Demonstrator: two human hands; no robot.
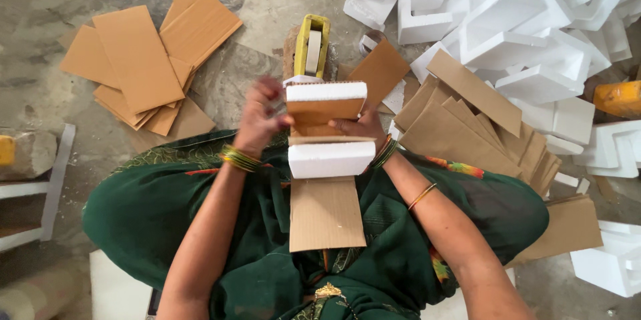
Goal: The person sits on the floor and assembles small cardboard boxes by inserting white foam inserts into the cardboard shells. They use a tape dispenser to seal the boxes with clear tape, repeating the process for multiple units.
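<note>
from the head camera, the left hand (259, 114) and right hand (357, 125) both grip a cardboard strip (326, 180) capped by two white foam blocks (330, 158), held over the lap; uneven grip could let a block slip off. beyond the hands stands a yellow tape dispenser (312, 43) on stone floor (40, 0), foam pieces (507, 20) piled to the right.

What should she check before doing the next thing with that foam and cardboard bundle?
1. Both hands on bundle: left hand and right hand grip it: ok.
2. Upper foam block seated on cardboard strip: ok.
3. Lower foam block square with the upper one: slightly tilted, not ok.
4. Tape dispenser close ahead: ok.
5. Tape left on it: cannot tell.
6. Spare cardboard pile nearby: ok.
</note>
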